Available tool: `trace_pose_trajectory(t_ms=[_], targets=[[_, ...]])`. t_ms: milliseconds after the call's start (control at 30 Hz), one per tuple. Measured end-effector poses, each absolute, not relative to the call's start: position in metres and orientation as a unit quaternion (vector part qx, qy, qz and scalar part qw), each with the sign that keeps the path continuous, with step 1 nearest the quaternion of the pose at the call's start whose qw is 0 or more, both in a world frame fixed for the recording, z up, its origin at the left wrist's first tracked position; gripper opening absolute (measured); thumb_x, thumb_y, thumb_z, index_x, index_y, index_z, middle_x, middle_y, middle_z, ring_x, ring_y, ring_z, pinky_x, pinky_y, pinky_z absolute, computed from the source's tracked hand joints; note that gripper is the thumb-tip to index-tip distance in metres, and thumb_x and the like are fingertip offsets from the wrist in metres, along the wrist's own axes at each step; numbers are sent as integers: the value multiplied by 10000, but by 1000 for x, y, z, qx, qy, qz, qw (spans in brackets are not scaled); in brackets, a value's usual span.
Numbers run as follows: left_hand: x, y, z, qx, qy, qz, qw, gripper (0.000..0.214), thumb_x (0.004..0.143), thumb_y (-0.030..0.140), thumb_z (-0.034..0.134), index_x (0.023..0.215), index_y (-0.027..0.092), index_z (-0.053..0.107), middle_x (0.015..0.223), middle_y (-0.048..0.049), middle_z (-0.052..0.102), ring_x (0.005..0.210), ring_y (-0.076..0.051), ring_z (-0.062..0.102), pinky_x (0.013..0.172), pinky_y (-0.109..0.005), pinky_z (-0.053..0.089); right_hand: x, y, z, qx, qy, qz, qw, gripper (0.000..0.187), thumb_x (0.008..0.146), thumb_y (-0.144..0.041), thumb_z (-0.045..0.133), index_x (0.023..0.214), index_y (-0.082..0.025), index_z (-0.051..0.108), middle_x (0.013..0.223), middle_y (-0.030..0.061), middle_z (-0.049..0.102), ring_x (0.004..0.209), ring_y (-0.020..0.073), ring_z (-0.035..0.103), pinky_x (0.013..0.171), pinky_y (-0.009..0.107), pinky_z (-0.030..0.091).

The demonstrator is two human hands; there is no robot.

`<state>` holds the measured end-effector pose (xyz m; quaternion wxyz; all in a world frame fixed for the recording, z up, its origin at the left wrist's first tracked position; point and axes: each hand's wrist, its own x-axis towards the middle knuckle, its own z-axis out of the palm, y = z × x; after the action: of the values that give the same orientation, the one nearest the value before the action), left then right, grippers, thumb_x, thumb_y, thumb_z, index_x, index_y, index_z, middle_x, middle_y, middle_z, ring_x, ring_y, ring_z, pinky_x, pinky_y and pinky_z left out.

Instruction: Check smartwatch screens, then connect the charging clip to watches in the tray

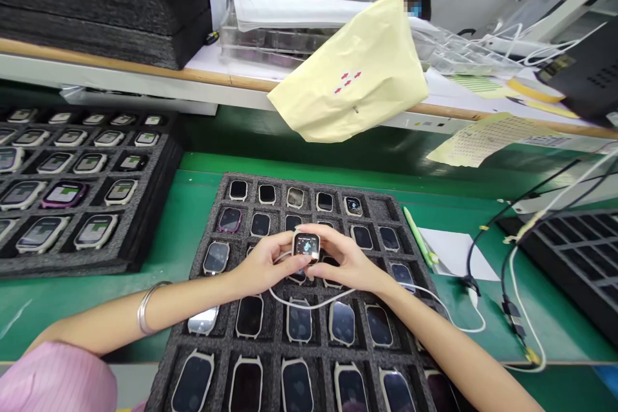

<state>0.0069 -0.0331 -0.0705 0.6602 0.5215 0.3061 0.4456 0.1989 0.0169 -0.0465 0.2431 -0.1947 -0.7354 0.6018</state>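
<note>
Between my two hands is a lit smartwatch without a strap, held screen up over the middle of a dark foam tray. My left hand grips its left side, thumb at the lower edge of the screen. On the other side my right hand closes its fingers on the case. A thin white cable loops below my hands; whether it joins the watch is hidden by my fingers. Several more strapless watches lie in the tray's compartments, including one with a purple case; most screens are dark.
Left stands another foam tray of watches. A green pen and white paper lie to the right, beside black and white cables. A yellow paper sheet hangs off the shelf. People are partly visible behind.
</note>
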Motion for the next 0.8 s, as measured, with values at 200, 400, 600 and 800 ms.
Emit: trace_pose_trajectory(t_ms=[200,400,600,800], targets=[[6,-32,-69,525,292,436,670,192,876,299,587,978,137,580,798,-43,653,759,-165,632,743,-274,480,196,14,-47,-193,-747,586,249,494,892,-229,633,1340,-293,432,1016,24,575,761,148,644,799,321,550],[6,-32,-70,520,323,418,671,254,872,366,576,983,137,567,818,-46,629,765,-164,598,724,-273,461,197,15,-47,-247,-830,430,256,548,850,-310,682,1338,-243,440,1142,84,573,988,239,598,875,388,513],[10,-30,-78,548,377,373,647,347,860,483,550,996,165,563,796,-17,547,786,-159,521,708,-260,423,197,10,-33,-280,-909,226,209,427,829,-215,627,1238,-161,519,1106,126,523,1034,283,514,905,457,458],[12,-29,-73,424,407,360,724,482,736,637,619,854,186,500,578,84,327,454,-43,308,420,-159,221,250,52,-13,-357,-857,208,307,398,852,-318,654,1218,-211,542,1139,93,543,1054,262,535,921,414,452]])
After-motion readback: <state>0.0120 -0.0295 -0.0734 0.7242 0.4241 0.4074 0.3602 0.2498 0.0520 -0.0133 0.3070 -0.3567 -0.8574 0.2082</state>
